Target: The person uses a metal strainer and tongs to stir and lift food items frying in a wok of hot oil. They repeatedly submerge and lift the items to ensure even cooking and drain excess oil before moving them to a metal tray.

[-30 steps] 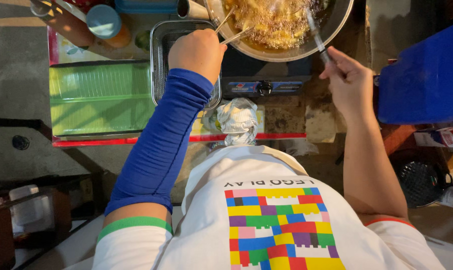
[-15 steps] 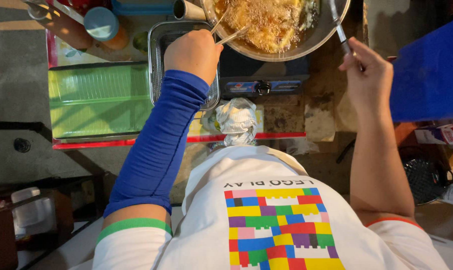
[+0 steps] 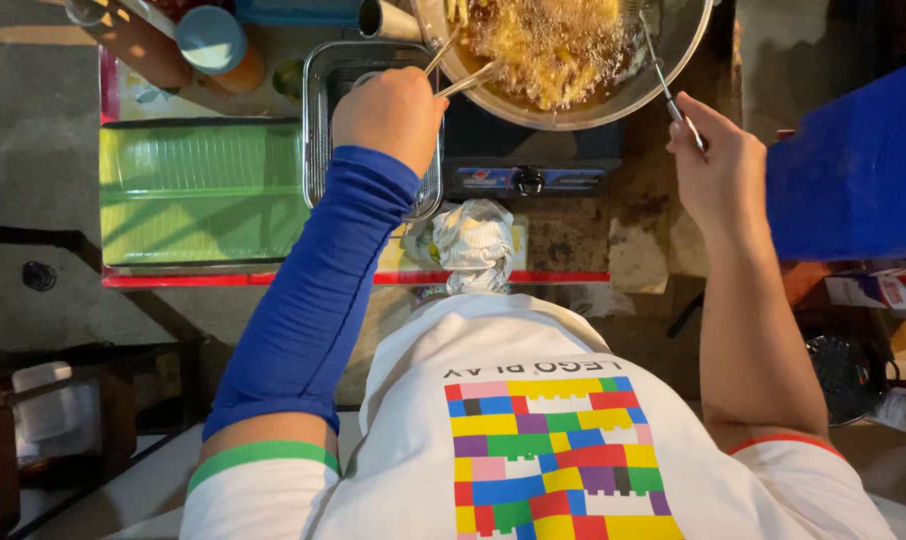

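While the round metal frying pan (image 3: 613,100) sits on a dark portable gas stove (image 3: 528,165) with bubbling oil and pale yellow strips of frying food (image 3: 553,45) in it, both hands work at its rim from the near side. The left hand (image 3: 391,112), at the end of an arm in a long blue sleeve (image 3: 318,300), is closed in a fist around a pair of slim metal tongs (image 3: 455,72), whose tips reach over the left edge of the pan into the oil. The right hand (image 3: 718,165) is clamped around the thin metal handle of a wire skimmer (image 3: 663,85), which slants up into the right side of the pan; its head is cut off by the top of the frame. Just left of the pan, under the left hand, lies a rectangular steel tray with a wire rack (image 3: 323,120), and further left of the pan a green banana leaf (image 3: 198,190) is spread on a red-edged table (image 3: 173,280). Nearer than the pan, against the stove's front, rests a crumpled white cloth (image 3: 476,245). Beyond the tray, left of the pan, stand a blue-lidded orange jar (image 3: 218,45) and a small steel cup (image 3: 385,20). To the right of the pan is a large blue plastic container (image 3: 858,165).
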